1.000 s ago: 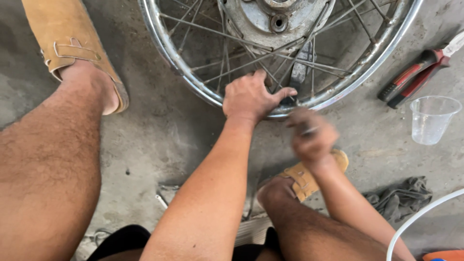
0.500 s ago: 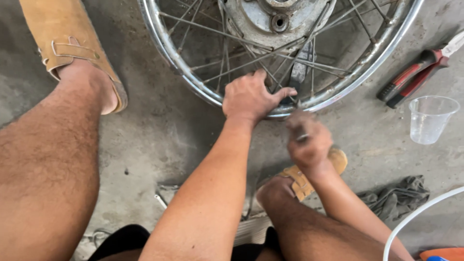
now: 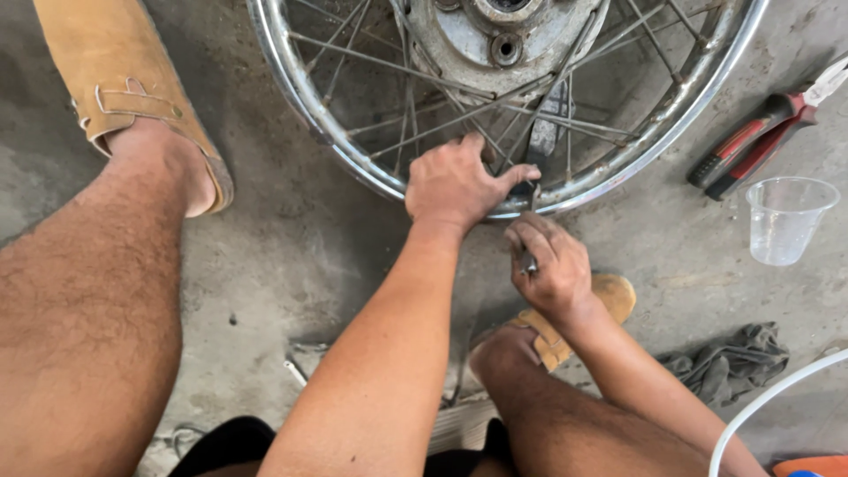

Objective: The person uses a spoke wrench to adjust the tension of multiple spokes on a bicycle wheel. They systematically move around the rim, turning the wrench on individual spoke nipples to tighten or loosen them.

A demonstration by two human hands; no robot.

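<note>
We observe the fingers of the right hand [image 3: 546, 269] curled tightly around a small metal tool [image 3: 530, 261], whose tip points up toward the chrome rim [image 3: 340, 141] of a spoked wheel [image 3: 495, 102] lying flat on the concrete floor [image 3: 291, 256]; the tool's exact kind cannot be told. The left hand [image 3: 459, 184] lies palm down on the near edge of the rim, its fingers folded over the rim and among the spokes, thumb stretched toward the tool. Both forearms reach forward from the bottom of the view, the left one between the bare knees. The wheel's grey hub [image 3: 495, 35] sits at the top edge. A clear plastic cup [image 3: 786, 221] stands upright on the floor to the right, well apart from the hands; we cannot tell whether it holds anything. Just beyond it lie pliers with red and black handles [image 3: 751, 146], close outside the rim. A grey rag [image 3: 729, 358] lies crumpled near the right forearm, and a white hose [image 3: 773, 397] curves across the lower right corner. Tan sandals are worn on the left foot [image 3: 115, 79] and right foot [image 3: 579, 318], the right one directly beneath the right hand.
</note>
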